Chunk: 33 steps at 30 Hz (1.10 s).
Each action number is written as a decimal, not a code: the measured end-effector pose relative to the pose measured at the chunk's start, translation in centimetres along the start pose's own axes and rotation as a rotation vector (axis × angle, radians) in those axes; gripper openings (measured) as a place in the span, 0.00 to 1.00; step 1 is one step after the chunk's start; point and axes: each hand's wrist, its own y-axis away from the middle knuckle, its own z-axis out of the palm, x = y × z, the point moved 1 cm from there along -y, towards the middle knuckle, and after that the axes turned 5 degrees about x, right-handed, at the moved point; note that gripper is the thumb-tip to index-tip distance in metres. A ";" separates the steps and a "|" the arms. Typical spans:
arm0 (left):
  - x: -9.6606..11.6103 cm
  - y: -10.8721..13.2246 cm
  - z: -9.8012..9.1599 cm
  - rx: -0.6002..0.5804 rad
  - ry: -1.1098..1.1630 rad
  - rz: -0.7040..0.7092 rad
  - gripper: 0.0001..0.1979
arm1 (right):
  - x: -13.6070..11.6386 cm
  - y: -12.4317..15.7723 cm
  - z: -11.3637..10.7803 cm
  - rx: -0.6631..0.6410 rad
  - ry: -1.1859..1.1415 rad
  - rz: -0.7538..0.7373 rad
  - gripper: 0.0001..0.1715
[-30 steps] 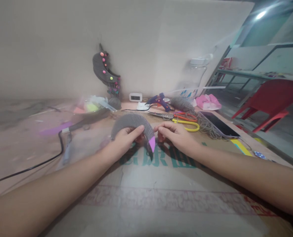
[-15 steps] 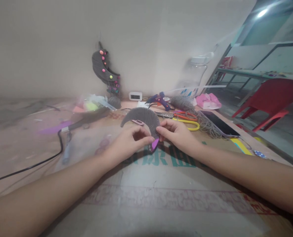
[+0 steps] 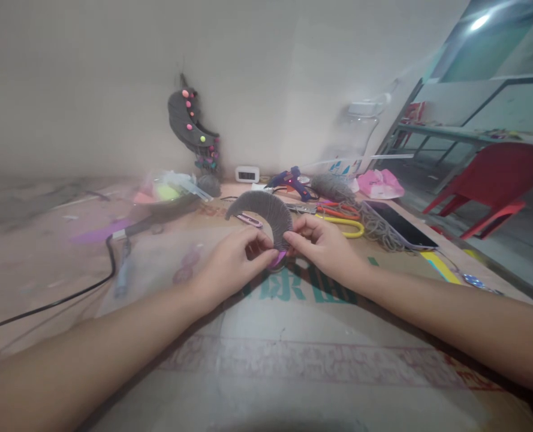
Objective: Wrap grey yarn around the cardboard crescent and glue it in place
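Note:
A crescent wrapped in grey yarn (image 3: 266, 207) is held over the cardboard (image 3: 293, 324), its curve upward and one tip toward the left. My left hand (image 3: 243, 258) pinches its lower end, where a bit of purple (image 3: 279, 259) shows uncovered. On the other side my right hand (image 3: 315, 243) pinches the crescent's right edge between thumb and fingers. Just under the curve lies a small pink-edged cutter (image 3: 249, 221). Behind my right hand are scissors with yellow and orange handles (image 3: 349, 227).
Grey yarn (image 3: 383, 231) trails beside a phone (image 3: 399, 225) at right. Behind are a blue glue gun (image 3: 293, 182), a white timer (image 3: 247, 174), a clear bottle (image 3: 354, 138) and a pink packet (image 3: 381, 183). A decorated crescent (image 3: 187, 120) hangs on the wall. A black cable (image 3: 86, 294) crosses the left.
The crescent has tilted and shifted slightly right, and less purple shows at its lower end. Both hands keep their pinch in nearly the same place.

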 end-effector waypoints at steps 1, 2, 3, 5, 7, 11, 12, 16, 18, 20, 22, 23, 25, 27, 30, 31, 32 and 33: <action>0.1 0.0 0.0 -0.001 0.000 0.000 0.07 | 0.0 0.0 0.0 0.001 -0.003 0.001 0.12; 0.1 0.0 -0.1 0.000 -0.005 -0.002 0.07 | 0.0 0.0 0.0 0.002 -0.002 0.002 0.12; 0.1 0.0 -0.1 0.001 -0.014 -0.002 0.07 | 0.0 0.0 0.0 0.003 0.003 0.002 0.12; 0.2 0.0 -0.2 -0.004 -0.036 0.008 0.09 | 0.0 0.1 0.0 0.005 0.024 0.000 0.12; 0.3 0.0 -0.3 -0.019 -0.057 0.018 0.11 | 0.1 0.1 0.0 0.002 0.043 0.003 0.13; 0.2 0.0 -0.3 -0.028 -0.041 -0.013 0.13 | 0.2 0.0 0.0 0.000 0.024 0.007 0.13; 0.0 0.0 -0.3 -0.012 -0.015 -0.026 0.13 | 0.2 0.0 0.0 0.001 0.016 0.006 0.13; -0.7 -0.2 -0.4 0.125 0.102 -0.113 0.12 | 0.2 -0.1 0.0 0.016 0.002 0.015 0.12; -1.1 -0.3 -0.4 0.176 0.133 -0.167 0.14 | 0.2 -0.1 0.1 0.017 0.001 0.018 0.12; -1.3 -0.4 -0.4 0.183 0.146 -0.194 0.16 | 0.2 -0.1 0.1 0.010 -0.004 0.014 0.12; -1.3 -0.4 -0.3 0.147 0.146 -0.179 0.17 | 0.2 -0.1 0.0 0.004 -0.006 0.007 0.13; -1.3 -0.4 -0.3 0.120 0.150 -0.166 0.17 | 0.2 -0.1 0.0 0.001 0.001 0.006 0.13; -1.3 -0.5 -0.1 0.074 0.174 -0.140 0.15 | 0.1 0.0 0.0 -0.008 0.028 0.005 0.12; -1.3 -0.5 0.0 0.065 0.210 -0.118 0.13 | 0.1 0.0 0.0 -0.014 0.056 0.003 0.12; -1.3 -0.6 0.0 0.065 0.213 -0.099 0.11 | 0.0 -0.1 0.0 -0.017 0.073 -0.012 0.11; -1.2 -0.6 -0.1 0.065 0.199 -0.094 0.12 | 0.0 -0.1 0.0 -0.020 0.076 -0.015 0.11; -1.2 -0.6 -0.1 0.061 0.185 -0.091 0.13 | 0.0 -0.1 0.0 -0.025 0.078 -0.018 0.11; -1.1 -0.5 -0.1 0.053 0.174 -0.086 0.13 | 0.0 -0.1 0.0 -0.029 0.079 -0.021 0.11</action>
